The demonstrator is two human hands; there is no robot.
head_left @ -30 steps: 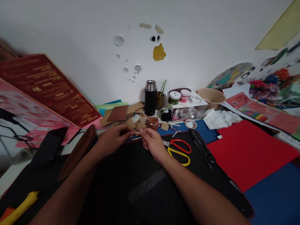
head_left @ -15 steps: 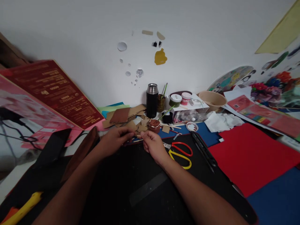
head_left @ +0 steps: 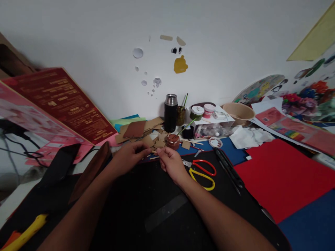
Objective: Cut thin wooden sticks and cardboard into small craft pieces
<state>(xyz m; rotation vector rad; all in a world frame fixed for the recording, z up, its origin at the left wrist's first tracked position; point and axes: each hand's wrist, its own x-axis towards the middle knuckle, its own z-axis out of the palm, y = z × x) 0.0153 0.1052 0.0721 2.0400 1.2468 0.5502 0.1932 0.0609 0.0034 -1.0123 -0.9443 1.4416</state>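
Observation:
Just past the far edge of the black mat, my left hand (head_left: pixel 130 156) and my right hand (head_left: pixel 171 163) face each other with fingertips pinched close together. A short, thin wooden stick (head_left: pixel 154 152) shows in the small gap between them, and both hands appear to grip it; its ends are hidden by the fingers. Beneath the fingertips lies another pale stick (head_left: pixel 154 158). Cardboard scraps (head_left: pixel 158 144) and an open jar of brown paint (head_left: pixel 173 142) with a green-handled brush (head_left: pixel 186 127) sit right behind the hands. Scissors (head_left: pixel 202 174) with red and yellow handles rest beside my right wrist.
A black thermos (head_left: pixel 171 115) stands near the wall. Right of the scissors lie a black utility knife (head_left: pixel 229 167) and red paper (head_left: pixel 285 177). A clear ruler-like strip (head_left: pixel 166 212) is on the mat (head_left: pixel 125 216). At left are a phone (head_left: pixel 61 164) and a red board (head_left: pixel 65 104).
The view has shifted very slightly. Both hands keep nearly the same position and pinch, with the stick still between them.

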